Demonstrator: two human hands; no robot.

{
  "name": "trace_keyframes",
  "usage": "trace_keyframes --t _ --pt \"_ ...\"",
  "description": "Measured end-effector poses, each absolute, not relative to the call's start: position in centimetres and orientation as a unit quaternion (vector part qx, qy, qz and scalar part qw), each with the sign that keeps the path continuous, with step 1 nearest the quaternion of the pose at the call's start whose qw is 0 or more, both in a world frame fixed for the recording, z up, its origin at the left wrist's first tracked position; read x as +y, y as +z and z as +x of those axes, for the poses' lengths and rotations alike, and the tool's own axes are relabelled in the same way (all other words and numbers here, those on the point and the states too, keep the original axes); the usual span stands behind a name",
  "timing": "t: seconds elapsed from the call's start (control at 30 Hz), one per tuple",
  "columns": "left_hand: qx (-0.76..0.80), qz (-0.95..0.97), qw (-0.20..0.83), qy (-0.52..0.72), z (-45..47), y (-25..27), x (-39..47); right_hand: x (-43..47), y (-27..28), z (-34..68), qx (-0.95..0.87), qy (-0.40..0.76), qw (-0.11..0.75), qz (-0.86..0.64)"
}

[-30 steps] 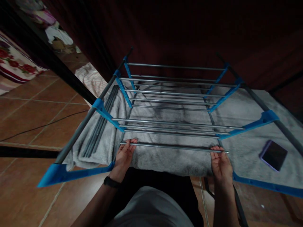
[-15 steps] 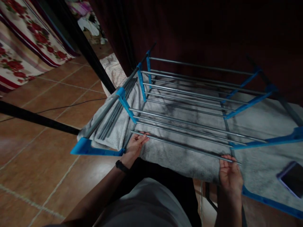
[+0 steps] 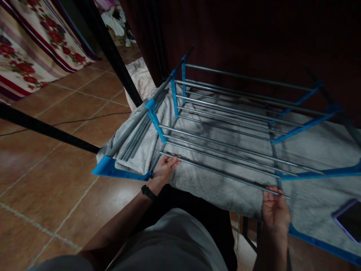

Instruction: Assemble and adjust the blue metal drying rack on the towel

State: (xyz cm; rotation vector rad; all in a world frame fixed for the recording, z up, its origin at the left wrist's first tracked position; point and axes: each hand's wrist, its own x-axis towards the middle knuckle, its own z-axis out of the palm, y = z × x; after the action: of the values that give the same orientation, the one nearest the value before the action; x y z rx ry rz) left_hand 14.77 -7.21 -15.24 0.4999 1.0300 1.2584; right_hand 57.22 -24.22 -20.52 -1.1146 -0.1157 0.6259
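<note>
Left of the rack (image 3: 126,132), well apart from it, hangs a floral cloth (image 3: 25,49), and a black pole (image 3: 118,64) slants down close to the rack's left rail. Just inside that rail a bundle of loose tubes (image 3: 141,131) lies on the grey blanket (image 3: 208,188), lined up almost parallel with the rail; the soft pile probably keeps them from rolling, and that spot leaves the rack's middle free. At the rack's near side, a little in from its left rail, the left hand (image 3: 165,171) has thumb and fingertips pinched together on one end of a single rod (image 3: 220,173). The rod crosses the rack's near part, in front of the crossbars set in its blue brackets (image 3: 153,116), and both its tips poke out past the fingers, perhaps so that the ends stay uncovered. Toward the rack's right side, the right hand (image 3: 276,209) is closed on the other end, palm turned up; holding so far apart likely steadies a long, thin piece. Whether the rod also rests on the rack or blanket, I cannot tell. At the rack's right side a phone (image 3: 349,220) lies on the blanket, apart from the hands.
</note>
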Motion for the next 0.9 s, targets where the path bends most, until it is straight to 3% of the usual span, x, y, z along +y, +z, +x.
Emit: trace_keyframes --t 0.9 --pt "0.468 0.2 0.672 0.538 14.55 -14.29 -6.81 -23.91 -20.28 56.71 -0.025 0.306 0.825 -0.475"
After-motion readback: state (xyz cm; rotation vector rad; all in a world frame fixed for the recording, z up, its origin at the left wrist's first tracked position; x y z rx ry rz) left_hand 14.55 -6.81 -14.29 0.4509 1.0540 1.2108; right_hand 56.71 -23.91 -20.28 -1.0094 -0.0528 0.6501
